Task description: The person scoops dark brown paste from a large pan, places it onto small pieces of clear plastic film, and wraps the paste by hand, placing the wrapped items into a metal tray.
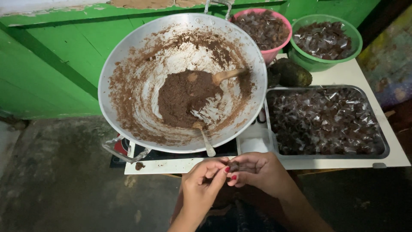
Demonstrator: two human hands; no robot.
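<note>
My left hand (201, 182) and my right hand (259, 169) meet just below the table's front edge, fingers pinched together on a small dark brown lump (234, 165). Above them a large metal wok (128, 56) holds a mound of brown paste (182, 99), with a wooden spoon (227, 75) and a metal spoon (205, 137) resting in it. The wok's inner wall is smeared with paste.
A metal tray (384, 150) to the right is full of clear-wrapped dark sweets. Behind it stand a pink bowl (274, 53) and a green bowl (315, 64) with more wrapped sweets, and a dark green fruit (292, 73). White table (390, 161); green wall (47, 73) at left.
</note>
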